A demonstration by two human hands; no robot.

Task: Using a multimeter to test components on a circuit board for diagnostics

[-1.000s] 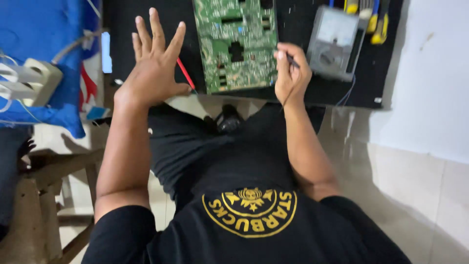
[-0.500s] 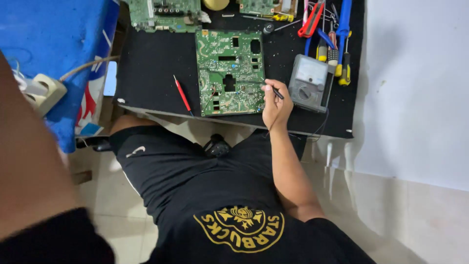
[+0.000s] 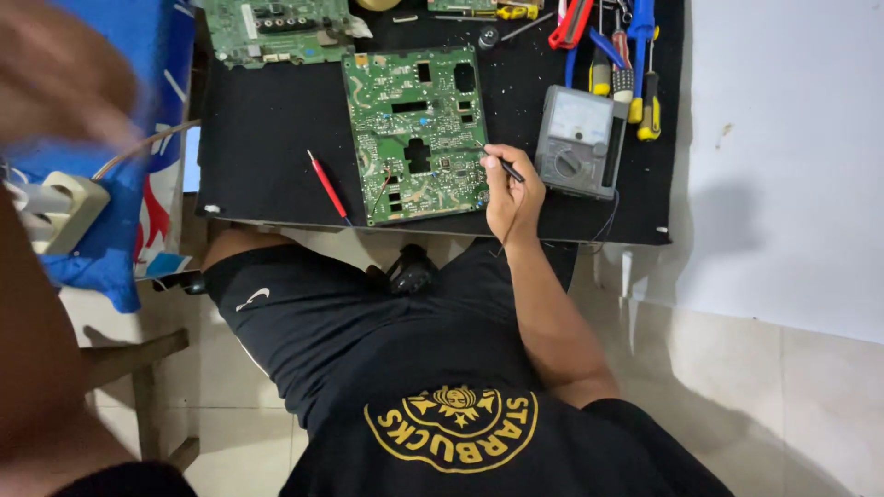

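While the right hand (image 3: pixel 512 195) pinches a thin black test probe (image 3: pixel 505 168) in closed fingers, its tip rests at the right edge of the large green circuit board (image 3: pixel 414 133) on the black bench (image 3: pixel 267 156). Just right of the fingers lies a grey analogue multimeter (image 3: pixel 578 141); a red probe (image 3: pixel 327 187) lies left. Raised and blurred, the left hand (image 3: pixel 55 74) has an unclear grip.

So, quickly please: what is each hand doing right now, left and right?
Left hand: raised near the camera, blurred; open or closed cannot be told.
Right hand: closed on the black probe, at the green circuit board.
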